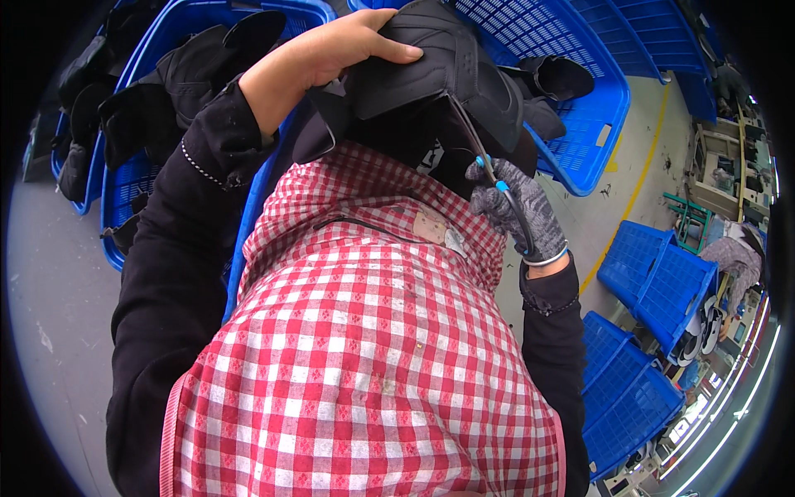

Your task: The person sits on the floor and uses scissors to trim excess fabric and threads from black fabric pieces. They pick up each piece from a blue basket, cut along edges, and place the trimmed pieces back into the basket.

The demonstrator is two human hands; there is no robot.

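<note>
A black stitched shoe upper (410, 79) is held up over my lap, at the top middle of the head view. My bare left hand (344, 45) grips its upper left side, thumb lying across the black material. On my right hand (517, 207) is a grey knitted glove, closed around long slim scissors (465, 124) with blue parts by the fingers. The scissors' tips touch or lie just at the upper's lower edge; whether the blades are apart is hard to make out. A black flap (319, 132) hangs below my left wrist.
Blue crates (112, 199) with more black uppers (195, 70) stand at the left. Another blue crate (592, 153) is at the upper right, close to the work. Stacked blue crates (633, 265) line the right side, past a yellow floor line (642, 174). Another person (737, 257) is at far right.
</note>
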